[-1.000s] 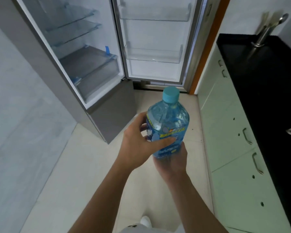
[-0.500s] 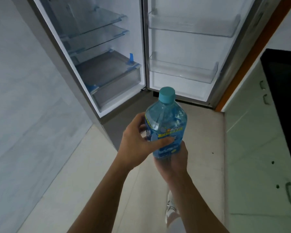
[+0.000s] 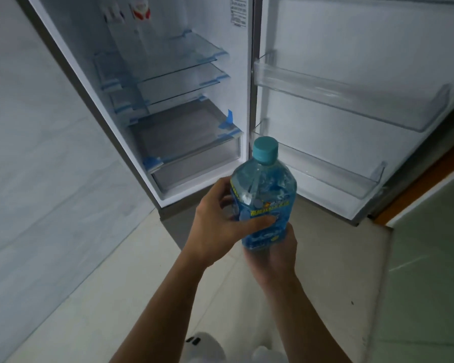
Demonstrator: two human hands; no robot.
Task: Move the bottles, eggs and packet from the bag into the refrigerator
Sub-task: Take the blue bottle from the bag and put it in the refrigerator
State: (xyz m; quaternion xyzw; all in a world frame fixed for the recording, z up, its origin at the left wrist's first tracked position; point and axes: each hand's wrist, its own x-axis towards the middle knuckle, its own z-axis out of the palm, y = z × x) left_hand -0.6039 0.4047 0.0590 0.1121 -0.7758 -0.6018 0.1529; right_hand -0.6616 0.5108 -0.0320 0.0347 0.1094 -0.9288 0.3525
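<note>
Bottle (image 3: 264,203), blue-capped, upright: your left hand (image 3: 220,226) grips its side, your right hand (image 3: 273,255) cups its base; open refrigerator (image 3: 168,74) now nearer than before, placement likely next.

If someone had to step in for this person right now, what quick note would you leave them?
Left hand grips the blue drink bottle at its label; right hand cups its base.
The bottle is upright, in front of the open refrigerator, near the lower door shelf.
Done: none of the job's things shows on the shelves in view.
Left: place this bottle, then the other bottles, eggs and packet; the bag is out of view.
</note>
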